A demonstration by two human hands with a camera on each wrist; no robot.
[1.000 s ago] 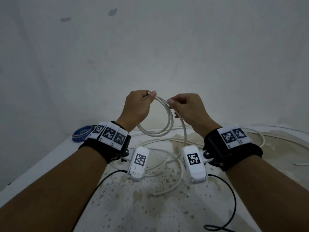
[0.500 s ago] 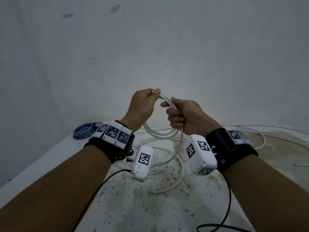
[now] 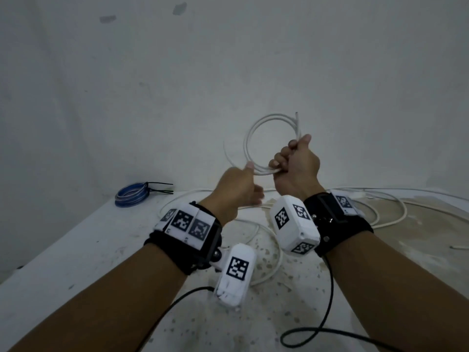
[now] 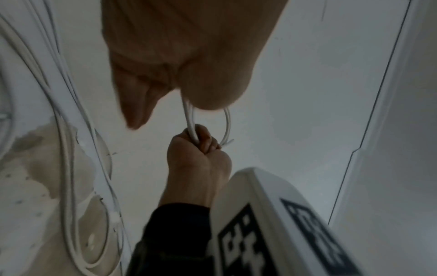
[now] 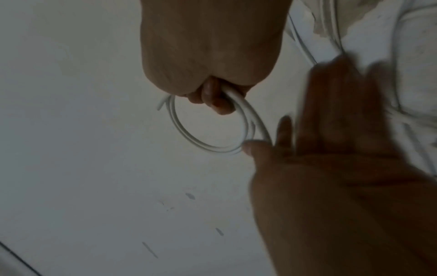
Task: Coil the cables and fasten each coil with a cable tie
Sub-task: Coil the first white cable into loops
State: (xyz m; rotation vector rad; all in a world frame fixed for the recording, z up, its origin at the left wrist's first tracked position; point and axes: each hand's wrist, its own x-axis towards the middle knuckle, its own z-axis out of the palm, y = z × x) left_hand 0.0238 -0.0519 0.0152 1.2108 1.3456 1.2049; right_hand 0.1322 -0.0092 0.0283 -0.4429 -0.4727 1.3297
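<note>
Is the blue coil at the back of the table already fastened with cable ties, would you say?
Yes, in the head view the blue coil lies on the table with black ties cinched around it, tails sticking out.

Smooth white plastic-sheathed cable (image 3: 256, 134); rough, stained, speckled table (image 3: 291, 295).

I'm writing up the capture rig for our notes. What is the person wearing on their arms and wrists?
Both forearms are bare, no sleeves. Each wrist has a black strap carrying white blocks printed with black square markers, plus a white camera pod with its own marker. A thin black cable trails from each pod.
</note>
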